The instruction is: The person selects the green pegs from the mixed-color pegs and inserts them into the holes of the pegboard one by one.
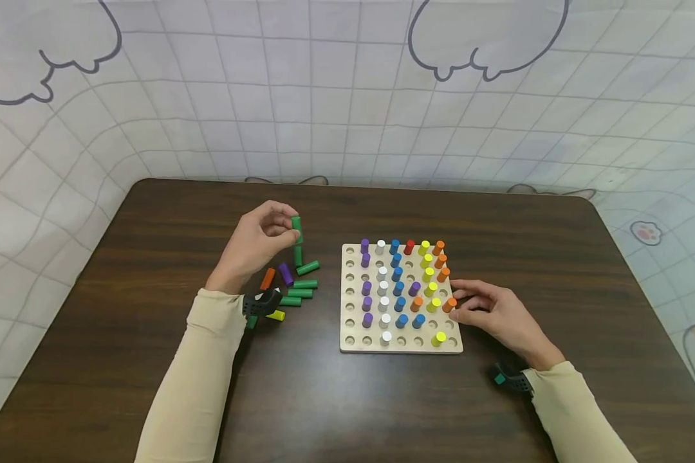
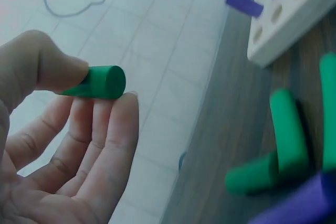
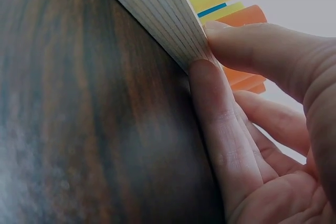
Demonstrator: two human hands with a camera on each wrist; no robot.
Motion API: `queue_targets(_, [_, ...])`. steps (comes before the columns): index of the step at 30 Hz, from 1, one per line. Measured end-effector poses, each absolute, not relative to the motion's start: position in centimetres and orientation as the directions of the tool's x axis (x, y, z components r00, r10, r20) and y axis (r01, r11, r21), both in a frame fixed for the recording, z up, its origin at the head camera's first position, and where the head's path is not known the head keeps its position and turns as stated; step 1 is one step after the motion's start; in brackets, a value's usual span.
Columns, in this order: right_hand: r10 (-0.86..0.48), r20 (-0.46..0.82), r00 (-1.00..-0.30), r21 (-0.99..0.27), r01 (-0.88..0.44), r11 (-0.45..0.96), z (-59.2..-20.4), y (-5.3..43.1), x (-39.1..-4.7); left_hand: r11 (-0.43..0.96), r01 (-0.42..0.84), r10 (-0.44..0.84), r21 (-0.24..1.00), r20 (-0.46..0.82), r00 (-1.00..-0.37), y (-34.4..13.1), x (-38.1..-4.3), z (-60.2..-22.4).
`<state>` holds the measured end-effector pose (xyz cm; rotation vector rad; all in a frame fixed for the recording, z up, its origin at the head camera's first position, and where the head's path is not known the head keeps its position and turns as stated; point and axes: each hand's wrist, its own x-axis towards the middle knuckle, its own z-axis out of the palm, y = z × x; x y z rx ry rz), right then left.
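My left hand (image 1: 255, 241) pinches a green peg (image 2: 109, 82) between thumb and fingertips, raised over the far side of a loose pile. In the left wrist view the peg's round end shows past the thumb. Right of the pile lies a square wooden pegboard (image 1: 354, 348), its holes partly filled with upright coloured pegs in columns. My right hand (image 1: 500, 318) grips the board's right edge. The right wrist view shows the thumb on the upper edge and a finger against the side, close to an orange peg (image 3: 252, 15).
Loose green pegs (image 1: 305, 284) lie left of the board, with a purple peg (image 1: 286, 274), an orange peg (image 1: 268, 278) and a yellow peg (image 1: 276, 315) among them. The dark wooden table (image 1: 417, 411) ends at a white wall covering (image 1: 336, 96) behind.
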<state>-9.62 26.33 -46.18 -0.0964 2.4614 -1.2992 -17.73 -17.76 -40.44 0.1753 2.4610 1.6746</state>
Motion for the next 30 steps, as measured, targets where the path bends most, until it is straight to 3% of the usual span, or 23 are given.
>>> queue_targets(17, [-0.210,-0.284,-0.936,-0.817,0.121,0.564,-46.1,26.0,-9.4,0.229,0.107,0.232,0.968,0.052,-0.971,-12.5,-19.7,-41.0])
queue_targets(30, [-0.227,-0.269,-0.936,-0.822,0.101,0.560,-46.0,26.0,-9.4,0.237,0.111,0.261,0.965,0.047,-0.964,-11.4,-20.5,-43.7])
